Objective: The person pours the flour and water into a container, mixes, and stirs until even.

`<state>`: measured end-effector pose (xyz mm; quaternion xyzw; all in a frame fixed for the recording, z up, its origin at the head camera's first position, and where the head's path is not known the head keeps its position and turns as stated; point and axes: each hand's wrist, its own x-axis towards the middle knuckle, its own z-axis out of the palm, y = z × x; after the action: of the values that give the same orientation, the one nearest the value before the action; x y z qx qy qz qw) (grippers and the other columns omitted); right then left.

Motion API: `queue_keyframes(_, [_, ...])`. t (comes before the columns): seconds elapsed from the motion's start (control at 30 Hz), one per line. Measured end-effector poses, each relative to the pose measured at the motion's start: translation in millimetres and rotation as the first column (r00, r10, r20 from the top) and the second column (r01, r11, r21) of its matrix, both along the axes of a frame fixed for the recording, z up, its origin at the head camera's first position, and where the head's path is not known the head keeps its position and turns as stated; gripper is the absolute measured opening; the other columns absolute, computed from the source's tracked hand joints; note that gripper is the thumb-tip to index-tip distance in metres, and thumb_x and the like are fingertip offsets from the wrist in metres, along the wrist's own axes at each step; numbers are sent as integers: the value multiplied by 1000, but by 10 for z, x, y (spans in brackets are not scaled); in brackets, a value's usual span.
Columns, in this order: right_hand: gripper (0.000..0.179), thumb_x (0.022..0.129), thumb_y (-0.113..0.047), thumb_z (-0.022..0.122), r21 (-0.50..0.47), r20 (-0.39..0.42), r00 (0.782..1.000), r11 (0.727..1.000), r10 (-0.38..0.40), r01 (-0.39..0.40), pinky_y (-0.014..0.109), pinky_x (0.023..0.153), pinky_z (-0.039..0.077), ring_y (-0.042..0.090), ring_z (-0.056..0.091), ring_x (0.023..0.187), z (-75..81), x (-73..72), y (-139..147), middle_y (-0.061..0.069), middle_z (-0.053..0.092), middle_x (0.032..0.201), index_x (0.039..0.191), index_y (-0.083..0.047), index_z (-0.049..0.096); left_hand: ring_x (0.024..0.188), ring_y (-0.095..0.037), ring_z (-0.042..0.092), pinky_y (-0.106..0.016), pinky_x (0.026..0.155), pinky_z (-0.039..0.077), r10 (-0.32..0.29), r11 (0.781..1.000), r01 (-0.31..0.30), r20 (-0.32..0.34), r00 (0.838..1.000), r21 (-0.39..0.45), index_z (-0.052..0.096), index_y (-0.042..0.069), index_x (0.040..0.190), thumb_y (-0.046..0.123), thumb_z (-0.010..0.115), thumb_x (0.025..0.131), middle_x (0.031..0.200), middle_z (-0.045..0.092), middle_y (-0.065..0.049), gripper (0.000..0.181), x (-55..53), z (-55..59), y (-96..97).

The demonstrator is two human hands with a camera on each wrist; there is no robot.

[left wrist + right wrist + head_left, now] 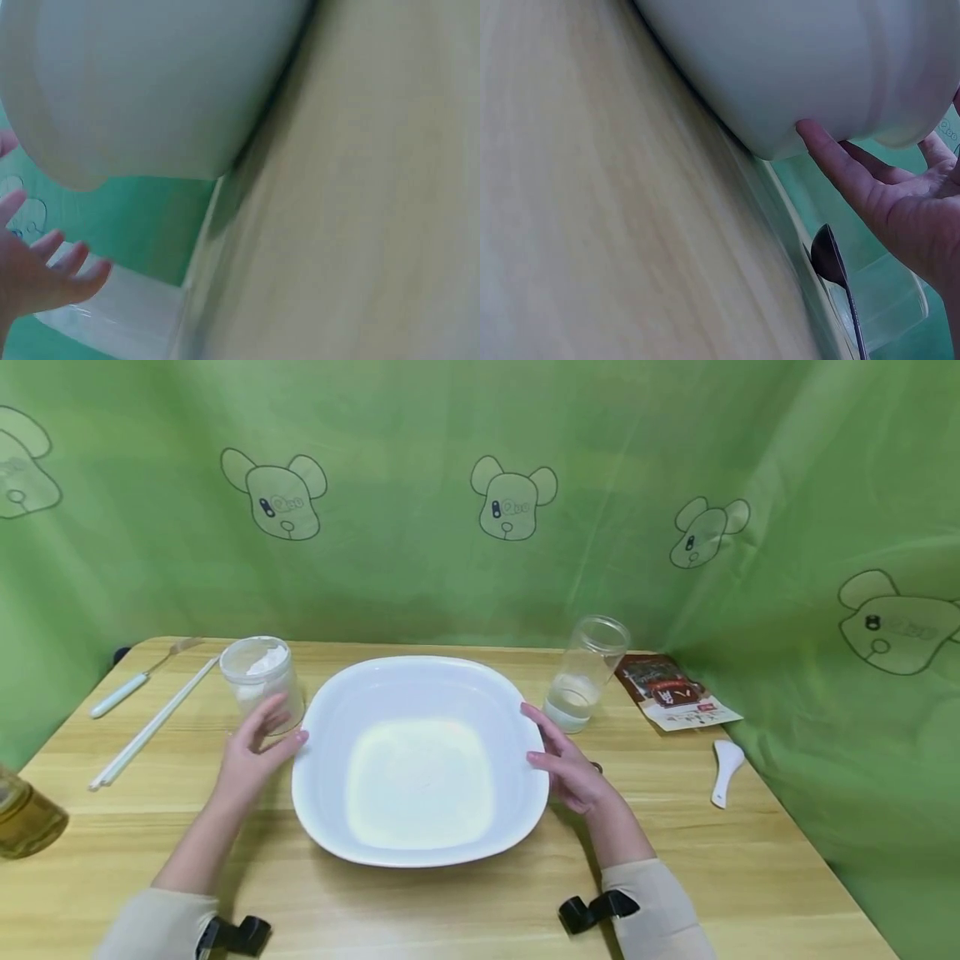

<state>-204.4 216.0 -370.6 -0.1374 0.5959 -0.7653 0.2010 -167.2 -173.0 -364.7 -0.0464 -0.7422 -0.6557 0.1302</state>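
A white oval basin [420, 777] stands in the middle of the wooden table, and nothing shows inside it. My right hand [566, 768] holds its right rim, with fingertips over the edge. In the right wrist view, a finger [821, 142] touches the basin's outer wall [802, 67]. My left hand [258, 752] is at the left rim, its fingers spread and loosely bent. The left wrist view shows those fingers [71, 259] apart from the basin wall [150, 90]. Just behind the left hand is a clear jar [262, 677] of white powder.
A tilted-looking glass [581, 681] with clear liquid stands behind my right hand, near a dark spoon [829, 255]. Further right lie a red packet [667, 689] and a white spoon [726, 770]. Chopsticks [153, 727], a fork [127, 689] and an amber bottle [30, 818] are left.
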Motion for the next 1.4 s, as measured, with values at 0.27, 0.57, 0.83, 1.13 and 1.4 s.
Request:
queue_keyframes(0.27, [68,82,2,48,11,-10,1000,1000,-12,12,44,72,46,30,48,100,-4,1,11,12,14,138,138,-21,18,101,-15,46,-27,76,46,-362,900,354,-14,932,255,33,6,131,-3,46,83,122,36,-12,50,-7,-216,5])
queue_keyframes(0.57, [68,82,2,49,54,-78,994,995,-77,82,42,82,42,30,39,111,75,-8,66,20,15,137,138,-16,16,96,-18,51,-35,72,48,-437,825,401,1,899,398,29,16,133,-3,40,85,119,37,-10,53,35,-307,1])
queue_keyframes(0.83, [65,84,0,48,54,-256,923,949,-289,312,40,91,35,39,25,119,366,10,249,26,20,133,138,-13,14,90,-20,55,-37,68,49,-474,799,424,13,881,426,26,21,134,-2,38,86,113,44,-8,55,56,-331,-6])
queue_keyframes(1.13, [57,77,-3,61,-15,-326,642,683,-694,730,21,82,42,22,42,105,477,-140,371,16,39,121,127,-4,33,90,-19,55,-35,69,49,-488,779,433,6,873,454,25,21,134,-1,39,85,113,43,-8,56,48,-305,24])
queue_keyframes(1.4, [79,70,-14,71,124,-444,548,556,-709,822,41,97,26,29,25,118,227,-441,425,16,25,129,133,-14,23,89,-19,55,-34,68,49,-490,767,438,-12,872,470,26,21,133,-3,38,85,112,43,-9,55,42,-312,39])
